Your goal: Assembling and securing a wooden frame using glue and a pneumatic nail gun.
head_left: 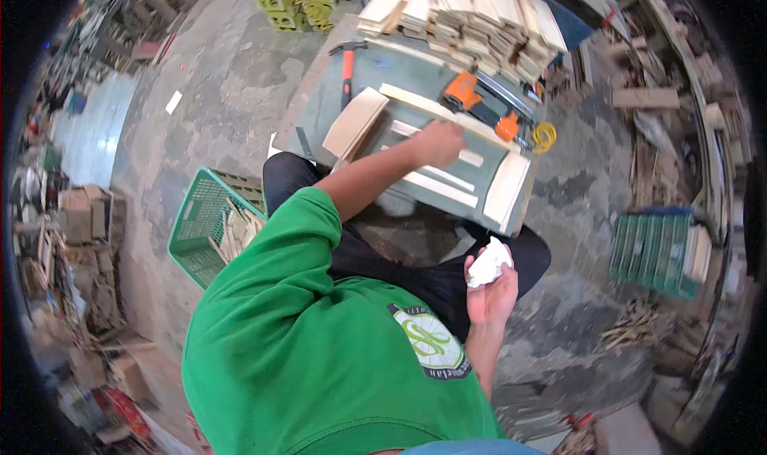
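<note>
My left hand (439,143) reaches out over the work table (319,83), its fingers curled down onto a narrow wooden strip (470,158); whatever is between them is hidden. Another pale wooden strip (439,188) lies on the nearer side of the table. In front of my right knee, my right hand (491,302) is closed round a crumpled white paper or cloth (489,264). Just beyond my left hand is a long wooden slat (423,105). Wooden boards (355,125) stand at the table's left, and a pale wooden panel (506,187) lies at its right.
An orange nail gun (461,91) and a coiled yellow hose (544,138) are on the table's far right. A hammer (347,73) lies far left. Stacked boards (487,19) rise behind. A green crate (192,223) with wood scraps stands by my left leg.
</note>
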Demonstrator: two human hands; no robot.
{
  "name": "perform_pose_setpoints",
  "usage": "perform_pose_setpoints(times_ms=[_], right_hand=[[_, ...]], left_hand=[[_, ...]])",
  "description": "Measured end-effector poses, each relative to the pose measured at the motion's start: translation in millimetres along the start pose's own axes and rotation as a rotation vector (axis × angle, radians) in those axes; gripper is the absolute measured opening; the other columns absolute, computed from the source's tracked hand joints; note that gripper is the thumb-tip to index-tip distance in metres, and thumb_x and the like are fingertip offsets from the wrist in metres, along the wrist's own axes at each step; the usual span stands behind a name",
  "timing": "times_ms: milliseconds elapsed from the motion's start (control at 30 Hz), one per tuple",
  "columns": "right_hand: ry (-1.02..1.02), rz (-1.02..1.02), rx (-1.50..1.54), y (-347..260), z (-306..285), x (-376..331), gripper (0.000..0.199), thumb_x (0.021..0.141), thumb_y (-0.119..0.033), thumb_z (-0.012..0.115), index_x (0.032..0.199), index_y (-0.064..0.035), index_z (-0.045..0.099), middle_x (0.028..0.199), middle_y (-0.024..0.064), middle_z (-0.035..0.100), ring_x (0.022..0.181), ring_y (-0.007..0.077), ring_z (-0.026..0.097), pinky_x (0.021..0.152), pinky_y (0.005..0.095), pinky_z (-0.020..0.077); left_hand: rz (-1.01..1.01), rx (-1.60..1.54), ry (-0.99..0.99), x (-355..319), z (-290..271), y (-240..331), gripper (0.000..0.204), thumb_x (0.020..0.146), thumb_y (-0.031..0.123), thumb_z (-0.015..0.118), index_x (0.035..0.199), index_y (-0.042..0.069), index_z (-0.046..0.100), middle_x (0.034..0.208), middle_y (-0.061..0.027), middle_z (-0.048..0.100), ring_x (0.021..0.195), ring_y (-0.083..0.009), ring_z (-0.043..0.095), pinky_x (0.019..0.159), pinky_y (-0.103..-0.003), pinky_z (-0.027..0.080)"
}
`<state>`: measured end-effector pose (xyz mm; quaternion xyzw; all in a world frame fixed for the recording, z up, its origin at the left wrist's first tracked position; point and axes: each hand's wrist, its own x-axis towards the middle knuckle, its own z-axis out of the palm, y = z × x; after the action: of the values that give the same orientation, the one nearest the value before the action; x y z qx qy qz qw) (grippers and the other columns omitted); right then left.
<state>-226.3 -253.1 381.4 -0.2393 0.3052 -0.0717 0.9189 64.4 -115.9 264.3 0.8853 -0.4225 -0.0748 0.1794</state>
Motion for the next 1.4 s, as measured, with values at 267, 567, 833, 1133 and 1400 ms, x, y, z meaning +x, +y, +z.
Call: perform_pose_setpoints(times_ms=[267,567,833,1133,1400], right_hand=[[-0.293,-0.148,-0.872,22,142,107,0.037,0.096,-0.003,0.055,0.132,-0.0014,0.048,0.114,0.0129,0.064,0.096,0.0213,0.066,0.081,0.0378,0.0574],[-0.335,-0.420,-1.496,71,217,282,0.044,0.098,-0.020,0.063,0.135,-0.0018,0.048,0.122,0.0123,0.061,0.097,0.0185,0.064,0.080,0.0334,0.0543],[-0.630,-0.248,-1.700,104,173,156,0.018,0.098,-0.020,0.060,0.104,-0.0036,0.062,0.074,0.0009,0.059,0.064,0.0068,0.054,0.057,0.0192,0.0415],[-0.395,0.272,-1.972,113,74,47,0.023,0.094,-0.006,0.066,0.113,0.0044,0.064,0.090,0.0045,0.064,0.079,0.0091,0.056,0.072,0.0241,0.0483],[-0.254,0.359,-1.899,109,59,67,0.029,0.094,-0.010,0.065,0.118,0.0059,0.061,0.094,0.0068,0.066,0.081,0.0114,0.060,0.075,0.0263,0.0504]], left_hand=[[-0.201,-0.288,0.470,-110,-55,-1,0.022,0.085,0.014,0.059,0.105,0.008,0.068,0.098,-0.0117,0.060,0.100,-0.0306,0.059,0.087,-0.045,0.044],[-1.097,-0.465,1.145,-357,-46,-89,0.020,0.088,0.016,0.058,0.092,0.003,0.072,0.089,-0.0183,0.070,0.084,-0.0332,0.069,0.076,-0.041,0.054],[-1.746,-0.750,0.925,-402,127,-217,0.028,0.082,0.026,0.060,0.098,0.006,0.073,0.097,-0.0187,0.072,0.094,-0.0352,0.068,0.085,-0.045,0.053],[-2.057,-0.835,0.759,-398,202,-290,0.081,0.079,0.020,0.078,0.144,0.007,0.031,0.136,-0.0240,0.053,0.124,-0.0395,0.054,0.101,-0.049,0.046],[-2.181,-0.927,0.850,-389,209,-303,0.065,0.079,0.015,0.078,0.132,0.008,0.042,0.129,-0.0195,0.058,0.118,-0.0380,0.058,0.097,-0.048,0.049]])
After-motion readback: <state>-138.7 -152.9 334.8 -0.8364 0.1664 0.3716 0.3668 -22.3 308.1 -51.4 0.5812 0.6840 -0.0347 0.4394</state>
